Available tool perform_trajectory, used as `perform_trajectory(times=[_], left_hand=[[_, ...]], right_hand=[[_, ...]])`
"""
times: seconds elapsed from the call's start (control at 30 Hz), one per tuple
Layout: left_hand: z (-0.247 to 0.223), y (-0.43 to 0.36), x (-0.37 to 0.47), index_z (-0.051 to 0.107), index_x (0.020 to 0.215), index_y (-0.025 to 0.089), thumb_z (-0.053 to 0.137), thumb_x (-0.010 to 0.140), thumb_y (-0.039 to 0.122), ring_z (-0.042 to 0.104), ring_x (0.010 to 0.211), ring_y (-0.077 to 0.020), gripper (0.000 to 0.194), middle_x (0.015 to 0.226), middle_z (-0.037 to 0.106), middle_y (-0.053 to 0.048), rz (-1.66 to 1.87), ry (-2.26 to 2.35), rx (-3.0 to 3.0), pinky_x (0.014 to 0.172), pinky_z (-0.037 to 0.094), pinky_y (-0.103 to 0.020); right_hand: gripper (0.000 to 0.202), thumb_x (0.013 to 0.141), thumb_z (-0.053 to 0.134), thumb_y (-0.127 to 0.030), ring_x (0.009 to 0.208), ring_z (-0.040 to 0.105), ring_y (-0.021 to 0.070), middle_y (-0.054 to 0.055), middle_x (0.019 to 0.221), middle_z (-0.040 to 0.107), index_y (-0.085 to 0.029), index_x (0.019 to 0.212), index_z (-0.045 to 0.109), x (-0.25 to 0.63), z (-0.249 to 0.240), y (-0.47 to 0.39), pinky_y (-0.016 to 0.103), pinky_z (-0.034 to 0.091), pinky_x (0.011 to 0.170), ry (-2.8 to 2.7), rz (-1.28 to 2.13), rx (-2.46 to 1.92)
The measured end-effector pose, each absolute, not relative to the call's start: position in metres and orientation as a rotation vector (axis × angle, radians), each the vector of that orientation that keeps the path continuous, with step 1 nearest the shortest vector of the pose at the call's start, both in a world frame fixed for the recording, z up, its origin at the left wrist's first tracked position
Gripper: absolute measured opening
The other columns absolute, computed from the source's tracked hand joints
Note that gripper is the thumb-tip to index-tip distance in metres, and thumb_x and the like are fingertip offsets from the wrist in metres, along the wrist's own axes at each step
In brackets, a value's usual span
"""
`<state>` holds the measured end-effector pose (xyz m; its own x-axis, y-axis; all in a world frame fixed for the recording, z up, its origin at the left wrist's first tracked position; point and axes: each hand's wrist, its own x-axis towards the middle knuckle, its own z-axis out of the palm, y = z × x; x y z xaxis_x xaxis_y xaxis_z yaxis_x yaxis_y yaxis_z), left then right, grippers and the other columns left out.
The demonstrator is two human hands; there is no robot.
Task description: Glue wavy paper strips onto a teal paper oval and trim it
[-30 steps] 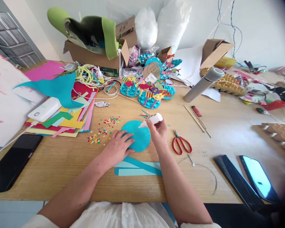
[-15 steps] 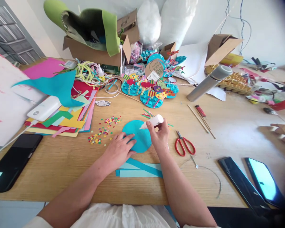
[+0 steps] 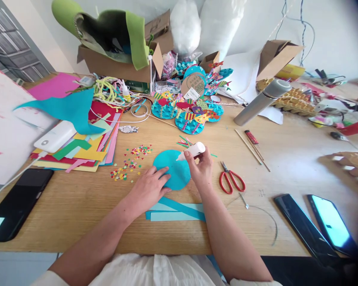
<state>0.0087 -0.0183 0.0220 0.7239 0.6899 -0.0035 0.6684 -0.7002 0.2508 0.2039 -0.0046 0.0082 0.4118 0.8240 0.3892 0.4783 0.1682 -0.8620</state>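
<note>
A round blue paper disc (image 3: 176, 174) lies flat on the wooden table in front of me. My left hand (image 3: 151, 183) rests with fingers spread on the disc's left edge. In my right hand (image 3: 201, 167) is a white glue bottle (image 3: 195, 149), tilted so that its nozzle points down-left at the disc; whether the tip touches the paper I cannot tell. Blue paper strips (image 3: 176, 215) lie just below the disc. Small coloured confetti pieces (image 3: 121, 173) are scattered left of it, and thin coloured paper strips (image 3: 185, 142) lie behind it.
Red-handled scissors (image 3: 232, 180) lie to the right, with wooden sticks (image 3: 249, 147) behind them. Phones (image 3: 331, 222) lie at the right and left. A stack of coloured paper (image 3: 107, 153) is at the left. Decorated blue crafts (image 3: 189, 123) and a grey flask (image 3: 258, 105) stand farther back.
The glue bottle's nozzle has shifted very slightly over the disc. My left hand stays in place. At the far right, the hand by the brown cardboard piece is no longer clearly visible.
</note>
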Motion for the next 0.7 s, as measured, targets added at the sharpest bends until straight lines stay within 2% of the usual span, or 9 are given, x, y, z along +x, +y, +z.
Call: perform_trajectory(times=[0.5, 0.7], left_hand=[[0.02, -0.0145, 0.007, 0.065, 0.116, 0.017, 0.063, 0.088, 0.036, 0.052, 0.113, -0.0265, 0.034, 0.136, 0.058, -0.007, 0.209, 1.057, 2.662, 0.1, 0.044, -0.042], [0.0231, -0.0138, 0.0043, 0.068, 0.112, 0.018, 0.062, 0.088, 0.036, 0.05, 0.111, -0.0273, 0.03, 0.132, 0.057, -0.01, 0.263, 1.066, 2.679, 0.099, 0.044, -0.044]], right_hand=[[0.026, 0.082, 0.065, -0.042, 0.064, 0.05, 0.0139, -0.001, 0.076, 0.058, -0.02, 0.092, 0.056, 0.2042, 0.0104, -0.0045, 0.03, 0.043, 0.063, -1.331, 0.37, -1.453], [0.027, 0.082, 0.064, -0.044, 0.069, 0.055, 0.0159, 0.002, 0.079, 0.062, -0.019, 0.094, 0.06, 0.2107, 0.0138, -0.0037, 0.031, 0.044, 0.065, -1.194, 0.337, -1.421]])
